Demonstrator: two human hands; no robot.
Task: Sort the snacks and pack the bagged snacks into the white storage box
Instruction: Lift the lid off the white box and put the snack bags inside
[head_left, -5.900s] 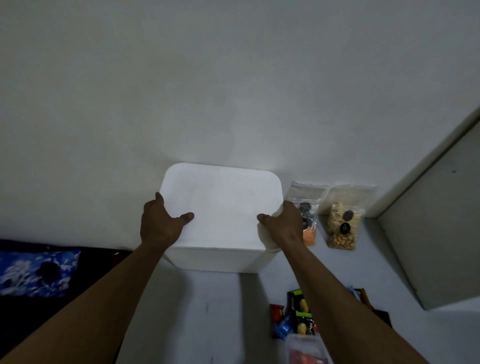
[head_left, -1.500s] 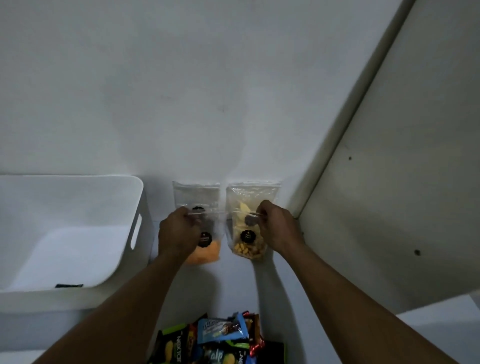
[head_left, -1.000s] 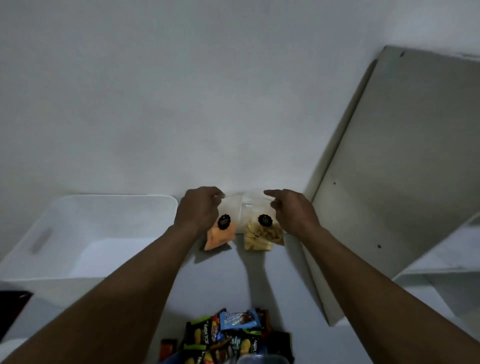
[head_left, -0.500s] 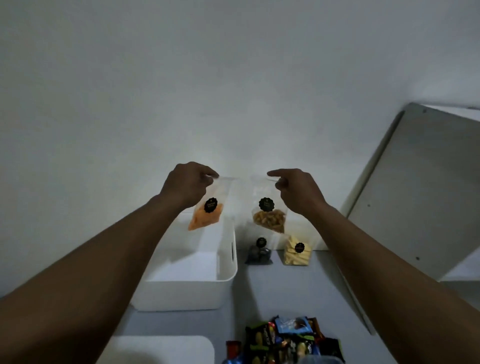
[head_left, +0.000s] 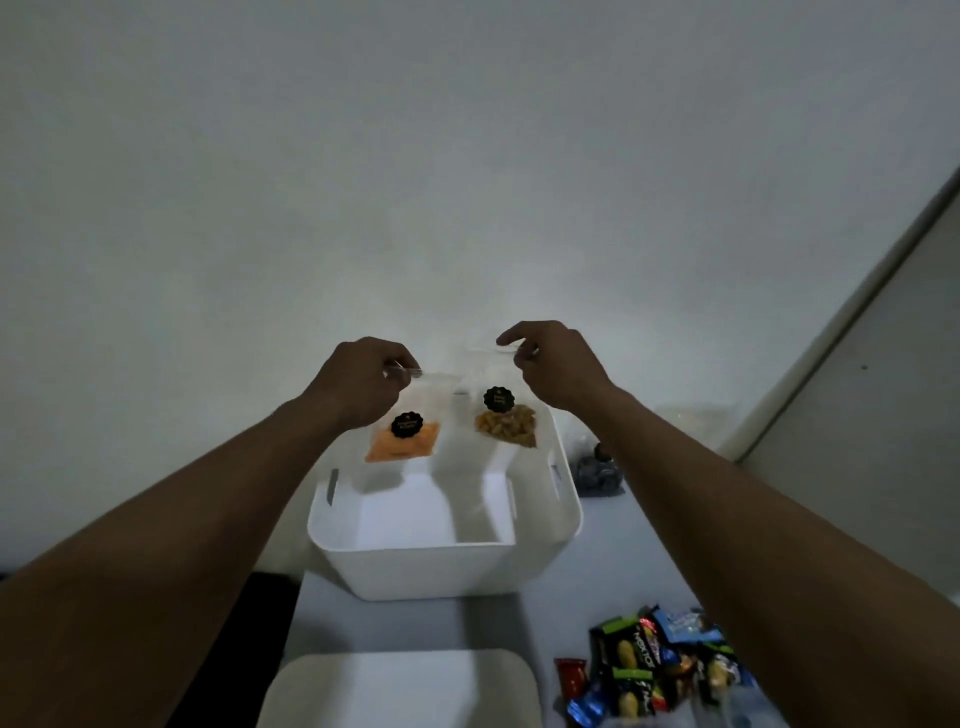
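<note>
1. The left hand (head_left: 358, 384) is pinching the top edge of a clear bag of orange snacks (head_left: 402, 444); the right hand (head_left: 558, 369) is pinching a bag of brown snacks (head_left: 508, 426) likewise.
2. Both bags are hanging lengthwise toward 6 o'clock from the fingers, above the open white storage box (head_left: 431, 571).
3. A straight lowering should be landing them inside.

I log: plain white wall (head_left: 467, 156) behind grey tabletop (head_left: 415, 623). Pale flat panel (head_left: 883, 415) slanting at right. Dark area (head_left: 260, 634) beyond tabletop's left edge.
</note>
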